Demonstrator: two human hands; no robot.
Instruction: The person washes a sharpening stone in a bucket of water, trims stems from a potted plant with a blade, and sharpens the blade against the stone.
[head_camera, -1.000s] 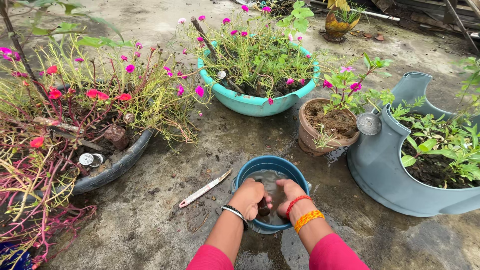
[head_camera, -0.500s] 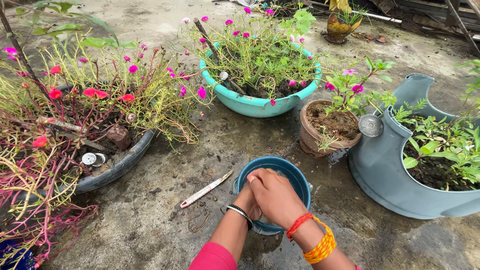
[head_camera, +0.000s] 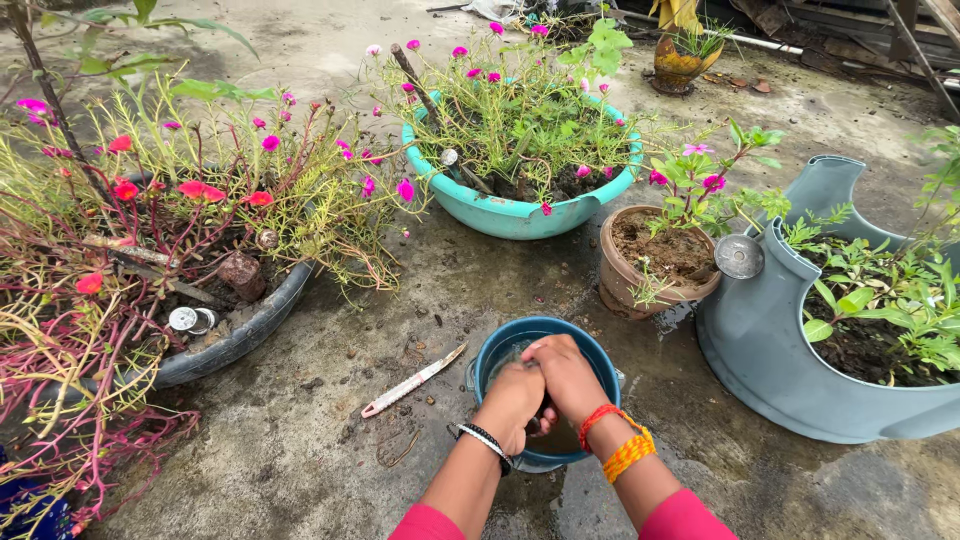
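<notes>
Head camera looks down on wet concrete floor (head_camera: 300, 440). At far left a tyre planter (head_camera: 235, 335) holds flowering plants; a small knife (head_camera: 412, 381) lies just beside the blue bucket (head_camera: 590, 352), within reach. Over its water the left hand (head_camera: 512, 400) and right hand (head_camera: 568, 378) press together, curled closed around something dark, unclear. Right stand a clay pot (head_camera: 625, 285) and grey planter (head_camera: 770, 350).

1 s ago both hands sat side by side in the blue bucket (head_camera: 515, 335); then right hand (head_camera: 565, 375) crossed over left hand (head_camera: 512, 395). Now right's drawn back some, pressed vs left, both clasped over the water.
</notes>
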